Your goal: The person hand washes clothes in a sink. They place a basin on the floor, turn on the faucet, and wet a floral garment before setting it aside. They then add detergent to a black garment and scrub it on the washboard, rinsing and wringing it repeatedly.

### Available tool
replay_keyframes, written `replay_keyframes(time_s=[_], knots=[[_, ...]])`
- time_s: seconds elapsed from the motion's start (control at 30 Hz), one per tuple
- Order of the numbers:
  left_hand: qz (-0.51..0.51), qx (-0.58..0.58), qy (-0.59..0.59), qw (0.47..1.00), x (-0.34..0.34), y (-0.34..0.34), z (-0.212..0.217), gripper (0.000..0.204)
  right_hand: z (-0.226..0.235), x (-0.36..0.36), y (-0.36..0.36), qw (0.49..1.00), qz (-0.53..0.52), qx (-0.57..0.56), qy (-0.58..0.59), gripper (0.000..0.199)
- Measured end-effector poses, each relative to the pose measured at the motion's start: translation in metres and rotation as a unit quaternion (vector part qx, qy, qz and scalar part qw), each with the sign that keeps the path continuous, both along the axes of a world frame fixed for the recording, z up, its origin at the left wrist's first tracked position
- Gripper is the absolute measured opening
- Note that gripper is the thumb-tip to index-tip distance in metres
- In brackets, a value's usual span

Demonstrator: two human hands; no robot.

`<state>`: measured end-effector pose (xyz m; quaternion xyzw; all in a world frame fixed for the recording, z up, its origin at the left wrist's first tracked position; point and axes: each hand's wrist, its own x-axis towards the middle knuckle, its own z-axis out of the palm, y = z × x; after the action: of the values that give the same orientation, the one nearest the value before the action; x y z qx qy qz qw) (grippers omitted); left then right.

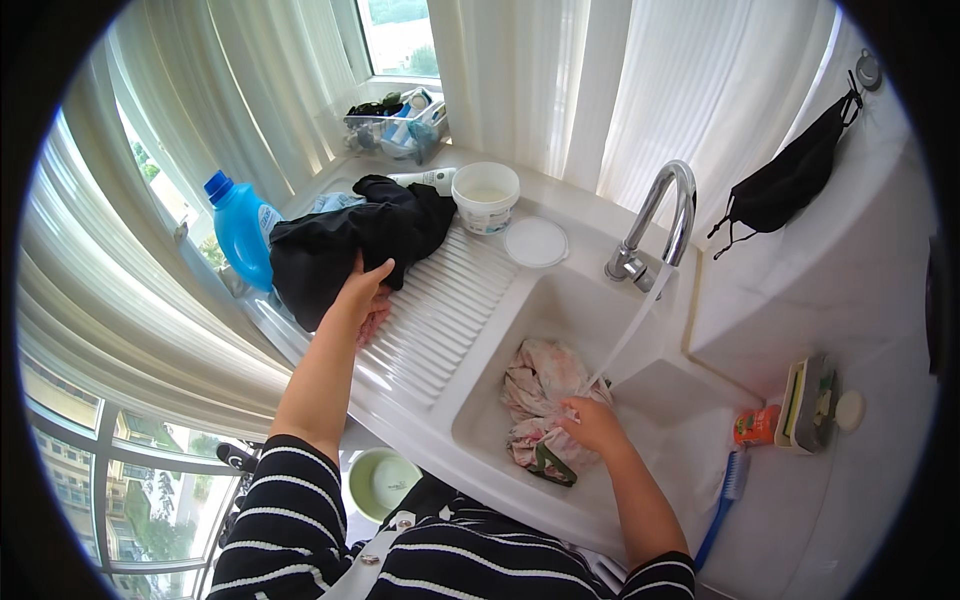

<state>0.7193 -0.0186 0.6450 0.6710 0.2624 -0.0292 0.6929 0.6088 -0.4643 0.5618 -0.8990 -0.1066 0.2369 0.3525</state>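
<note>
At a white laundry sink (470, 420), a person's right hand (594, 424) presses down on a wet pink patterned cloth (538, 385) lying in the basin, fingers curled onto the fabric, as water streams from the chrome tap (662, 215) at the sink's back edge. The left hand (364, 292) lies open-fingered against a heap of black clothing (345, 245) at the far end of the ribbed washboard (440, 310), beside a blue detergent bottle (243, 230) and a white tub (486, 196).

Your black garment (345, 243) lies bunched at the far left end of the sink's (480, 400) ribbed drainboard. Your pink patterned cloth (535, 385) sits crumpled and wet inside the sink basin, beneath the running water.
</note>
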Motion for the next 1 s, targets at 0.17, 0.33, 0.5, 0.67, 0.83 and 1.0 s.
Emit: replay_keyframes(time_s=[0.17, 0.33, 0.5, 0.67, 0.83, 1.0], knots=[[-0.012, -0.004, -0.018, 1.0, 0.035, 0.021, -0.006, 0.105, -0.004, -0.013, 0.01, 0.999, 0.043, -0.027, -0.019, 0.043], [-0.049, -0.016, -0.066, 0.997, 0.077, 0.047, -0.024, 0.108, 0.01, -0.017, 0.037, 0.997, -0.047, -0.027, 0.049, 0.046], [-0.081, -0.013, -0.107, 0.991, 0.109, 0.057, -0.035, 0.109, 0.017, -0.01, 0.071, 0.992, -0.105, -0.024, 0.065, 0.049], [-0.06, 0.051, -0.118, 0.99, 0.081, 0.024, -0.02, 0.1, -0.018, 0.001, 0.076, 0.984, -0.159, -0.079, -0.002, 0.05], [-0.199, 0.043, -0.186, 0.961, -0.008, -0.043, -0.037, 0.084, -0.033, -0.017, 0.085, 0.932, -0.202, -0.302, 0.0, 0.049], [-0.481, -0.062, -0.021, 0.874, -0.072, -0.117, -0.039, 0.084, -0.007, -0.002, 0.092, 0.973, -0.14, -0.177, -0.041, 0.018]])
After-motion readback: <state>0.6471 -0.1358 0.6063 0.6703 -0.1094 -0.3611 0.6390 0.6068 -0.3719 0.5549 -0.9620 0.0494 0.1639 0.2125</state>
